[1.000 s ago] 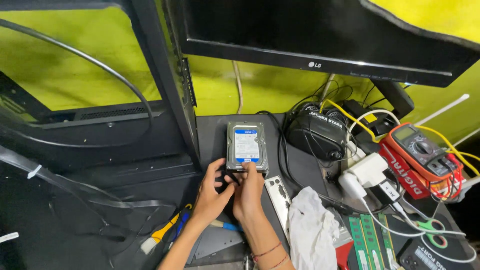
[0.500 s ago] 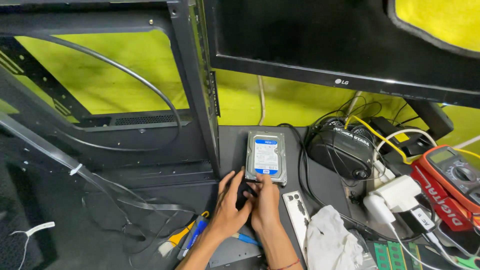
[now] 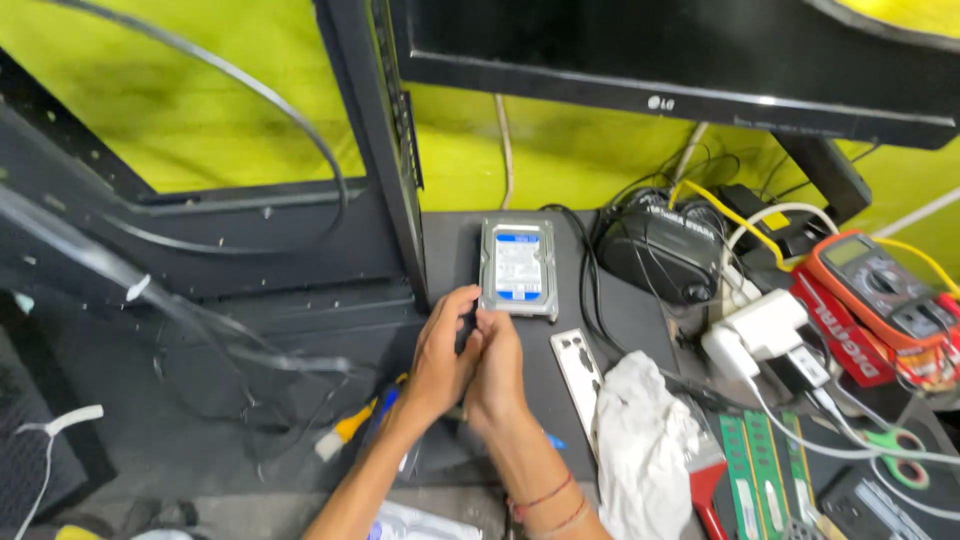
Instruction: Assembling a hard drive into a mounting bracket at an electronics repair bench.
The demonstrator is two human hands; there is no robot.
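Hands unmoved: left hand [image 3: 443, 352], right hand [image 3: 497, 367] clasped together, grip unclear, touching hard drive [image 3: 518, 268] near edge.

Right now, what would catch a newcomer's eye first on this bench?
The silver hard drive with a blue and white label, lying flat mid-desk just beyond the two hands pressed together. To the right, an orange multimeter sits among tangled cables, with a black monitor overhead.

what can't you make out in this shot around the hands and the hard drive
Head view only:
- What the left hand and right hand pinch: hidden between the fingers.
- Near edge of the hard drive: partly covered by the fingertips.
- Screwdriver: tip hidden under the left forearm.
- Monitor: screen cut off by the top edge.
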